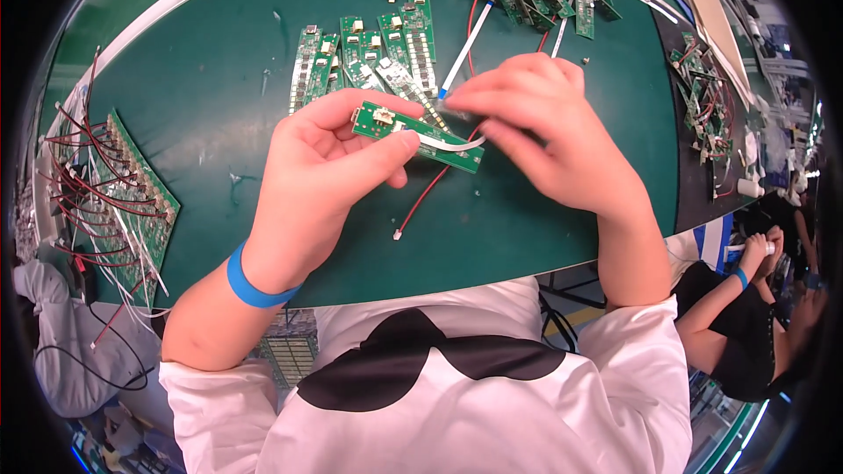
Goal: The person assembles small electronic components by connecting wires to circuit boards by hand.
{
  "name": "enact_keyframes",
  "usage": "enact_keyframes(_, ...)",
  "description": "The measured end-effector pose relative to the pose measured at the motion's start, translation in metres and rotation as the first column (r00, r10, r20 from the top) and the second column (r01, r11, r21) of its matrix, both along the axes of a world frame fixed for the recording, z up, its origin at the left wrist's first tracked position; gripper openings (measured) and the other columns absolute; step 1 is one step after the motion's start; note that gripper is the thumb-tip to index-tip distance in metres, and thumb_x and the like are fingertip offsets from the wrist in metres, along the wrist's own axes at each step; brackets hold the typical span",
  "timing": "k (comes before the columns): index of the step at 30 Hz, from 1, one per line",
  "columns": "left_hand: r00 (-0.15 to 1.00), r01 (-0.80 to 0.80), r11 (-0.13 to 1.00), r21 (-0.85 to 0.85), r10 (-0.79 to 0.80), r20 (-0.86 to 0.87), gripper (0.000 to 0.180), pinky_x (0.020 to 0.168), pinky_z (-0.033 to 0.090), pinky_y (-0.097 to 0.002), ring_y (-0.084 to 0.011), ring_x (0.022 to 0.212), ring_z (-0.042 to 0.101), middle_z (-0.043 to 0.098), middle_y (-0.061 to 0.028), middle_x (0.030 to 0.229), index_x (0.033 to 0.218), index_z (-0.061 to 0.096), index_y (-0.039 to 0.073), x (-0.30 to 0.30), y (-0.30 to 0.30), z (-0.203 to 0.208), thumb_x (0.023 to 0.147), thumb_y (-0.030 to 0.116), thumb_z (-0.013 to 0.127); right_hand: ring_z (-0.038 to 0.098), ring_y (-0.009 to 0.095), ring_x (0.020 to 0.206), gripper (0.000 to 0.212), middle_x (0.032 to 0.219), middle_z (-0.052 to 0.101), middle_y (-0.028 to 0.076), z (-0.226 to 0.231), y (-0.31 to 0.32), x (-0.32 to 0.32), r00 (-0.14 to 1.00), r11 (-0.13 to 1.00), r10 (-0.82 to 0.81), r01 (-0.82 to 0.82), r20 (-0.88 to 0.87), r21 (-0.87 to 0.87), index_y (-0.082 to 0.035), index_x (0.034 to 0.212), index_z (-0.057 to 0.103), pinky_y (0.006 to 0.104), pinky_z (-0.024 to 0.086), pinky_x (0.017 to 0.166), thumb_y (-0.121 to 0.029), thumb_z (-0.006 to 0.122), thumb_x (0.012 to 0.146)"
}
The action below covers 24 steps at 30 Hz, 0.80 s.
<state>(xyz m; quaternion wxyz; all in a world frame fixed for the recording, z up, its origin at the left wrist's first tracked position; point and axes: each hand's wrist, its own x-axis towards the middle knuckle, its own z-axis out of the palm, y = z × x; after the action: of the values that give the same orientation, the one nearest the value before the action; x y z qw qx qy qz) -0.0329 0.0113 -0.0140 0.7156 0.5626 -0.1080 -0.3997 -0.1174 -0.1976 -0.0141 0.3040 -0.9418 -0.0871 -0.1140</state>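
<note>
Green wired panel (163, 204) stands at the frame's left; at centre, the left hand (316, 158) pinches a small circuit board (435, 153), its white ribbon cable (452, 146) curving toward the right hand (549, 127), whose bent fingers may or may not grip it; I cannot tell.

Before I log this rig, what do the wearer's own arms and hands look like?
Left hand and right hand: both bare, no gloves visible. Plain, smooth blue wristband on the left wrist; none visible on the right. Loose, silky-looking white fabric sleeves end near the elbows, leaving the forearms uncovered.
</note>
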Motion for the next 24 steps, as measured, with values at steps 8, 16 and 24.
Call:
enact_keyframes(8,0.596,-0.181,0.981,-0.070,0.166,0.786,0.019,0.057,0.042,-0.0192,-0.0077,0.064,0.052,0.059,-0.0045,0.082,0.092,0.064,-0.002,-0.004,0.001,-0.005,0.072,-0.006,0.064,0.052,0.019,0.085,0.012,0.077,0.056,-0.001,0.004,0.008,-0.004,0.999,0.956,0.018,-0.027,-0.033,-0.291,-0.011,0.082,0.063,0.0426,0.029,0.094,-0.017,0.069,0.073)
enact_keyframes(16,0.470,-0.304,0.943,-0.135,0.272,0.840,0.021,0.055,0.041,-0.0210,-0.0092,0.062,0.051,0.058,-0.0048,0.078,0.090,0.065,0.001,0.000,0.002,-0.003,0.071,-0.006,0.064,0.052,0.012,0.057,0.012,0.063,0.058,0.001,0.012,0.008,-0.009,0.961,0.959,-0.160,0.205,-0.227,0.194,-0.006,0.074,0.063,0.0327,0.040,0.078,-0.014,0.072,0.074)
enact_keyframes(24,0.588,-0.351,0.931,-0.103,0.304,0.750,0.019,0.057,0.039,-0.0200,-0.0076,0.064,0.048,0.057,-0.0032,0.077,0.092,0.065,-0.001,-0.002,0.005,0.003,0.073,-0.005,0.064,0.059,0.008,0.064,0.015,0.069,0.064,0.005,0.008,-0.002,-0.008,0.928,0.614,-0.065,0.326,-0.366,0.719,0.002,0.081,0.064,0.0194,0.043,0.057,-0.012,0.063,0.085)
